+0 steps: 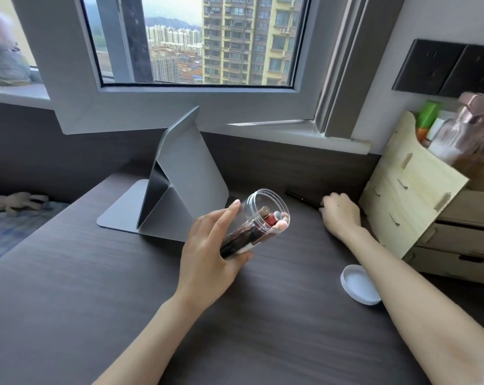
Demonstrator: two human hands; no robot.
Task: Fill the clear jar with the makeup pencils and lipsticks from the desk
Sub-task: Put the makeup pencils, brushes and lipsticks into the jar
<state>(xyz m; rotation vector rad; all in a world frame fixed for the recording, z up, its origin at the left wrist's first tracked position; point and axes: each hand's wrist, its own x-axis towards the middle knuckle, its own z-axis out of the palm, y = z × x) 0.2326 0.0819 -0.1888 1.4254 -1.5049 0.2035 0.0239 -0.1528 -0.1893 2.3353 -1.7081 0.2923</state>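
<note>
Collecting stage: left hand point(207, 254), grip closed round tilted jar point(258, 220), several lipsticks point(272, 218) inside. Right hand point(339, 215), grip closing on black pencil point(302, 200) against worktop point(68, 301). Next, probably: lift, insert.

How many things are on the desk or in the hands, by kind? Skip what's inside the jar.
Jar: 1, held tilted in the left hand
Lid: 1, white, on the desk
Pencil: 1, black, at the right hand
Tablet stand: 1
Wooden organizer: 1
Total: 5
</note>
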